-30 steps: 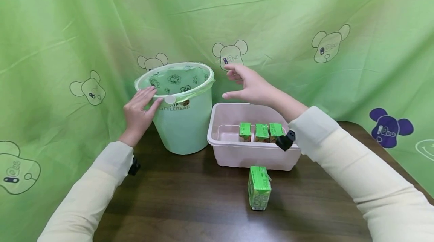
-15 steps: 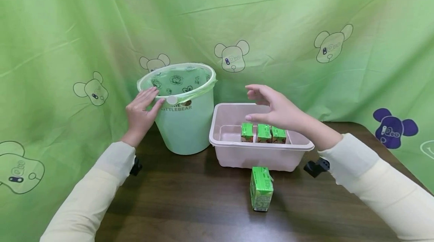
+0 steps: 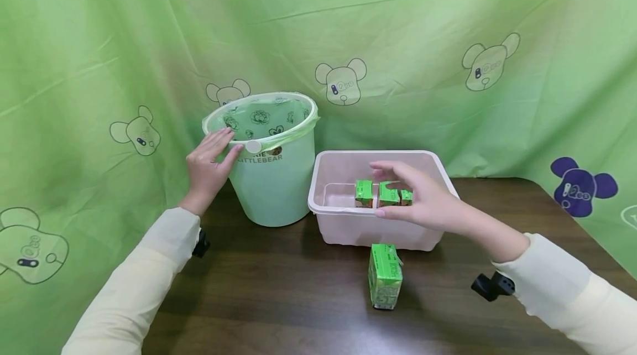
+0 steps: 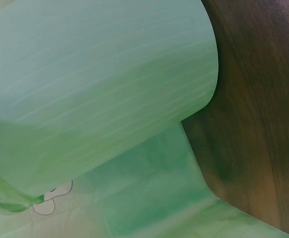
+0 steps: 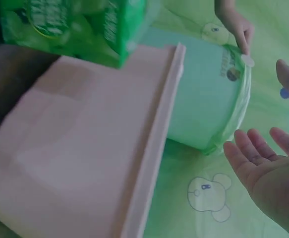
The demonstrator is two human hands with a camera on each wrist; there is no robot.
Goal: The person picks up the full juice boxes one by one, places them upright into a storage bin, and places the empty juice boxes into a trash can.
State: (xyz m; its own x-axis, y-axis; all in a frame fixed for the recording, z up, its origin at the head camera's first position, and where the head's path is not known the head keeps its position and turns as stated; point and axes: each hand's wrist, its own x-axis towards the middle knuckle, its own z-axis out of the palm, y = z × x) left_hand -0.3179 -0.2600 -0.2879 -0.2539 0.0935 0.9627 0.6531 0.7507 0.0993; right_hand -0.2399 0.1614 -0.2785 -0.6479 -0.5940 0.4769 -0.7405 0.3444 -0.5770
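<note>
My left hand [image 3: 208, 162] rests at the near left rim of a pale green trash bin [image 3: 271, 192], fingers straight on the rim and thumb on the outer side. My right hand [image 3: 423, 197] is held over the front rim of a pink plastic basin [image 3: 378, 228], thumb and fingers spread with nothing between them. In the basin stand small green drink cartons [image 3: 364, 193] in a row; my hand partly hides the right one. Another green drink carton [image 3: 385, 276] stands upright on the table in front of the basin.
A thin green liner [image 3: 260, 117] with printed flowers lines the bin and folds over its rim. Bin and basin stand side by side on a dark brown wooden table [image 3: 298, 299]. Behind hangs a green curtain [image 3: 413, 67] with bear-head prints.
My right hand has moved right and down, from beside the bin's rim to over the basin's front, staying spread. My left hand stays on the bin's rim. The cartons have not moved.
</note>
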